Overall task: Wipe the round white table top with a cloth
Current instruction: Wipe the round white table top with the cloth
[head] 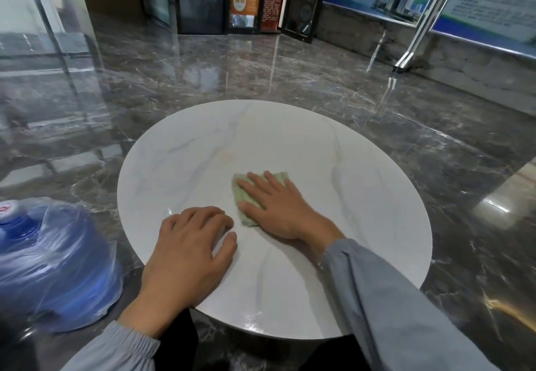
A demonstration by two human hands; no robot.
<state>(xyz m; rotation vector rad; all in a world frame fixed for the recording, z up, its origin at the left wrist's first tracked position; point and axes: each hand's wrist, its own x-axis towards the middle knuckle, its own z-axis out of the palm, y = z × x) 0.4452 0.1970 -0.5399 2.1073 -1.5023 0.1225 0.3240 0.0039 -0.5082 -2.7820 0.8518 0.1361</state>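
The round white table top [362,196], with faint grey veins, fills the middle of the head view. A small light green cloth [246,196] lies flat on it near the centre. My right hand [275,205] presses down on the cloth with its fingers straight and spread, covering most of it. My left hand [188,249] rests on the bare table near the front left edge, fingers loosely bent, holding nothing. Both arms wear grey-blue sleeves.
A large blue water bottle [49,269] wrapped in clear plastic lies on the dark marble floor just left of the table. Glossy marble floor [261,75] surrounds the table. Glass doors and signs stand far behind; a metal post [420,22] leans at the back right.
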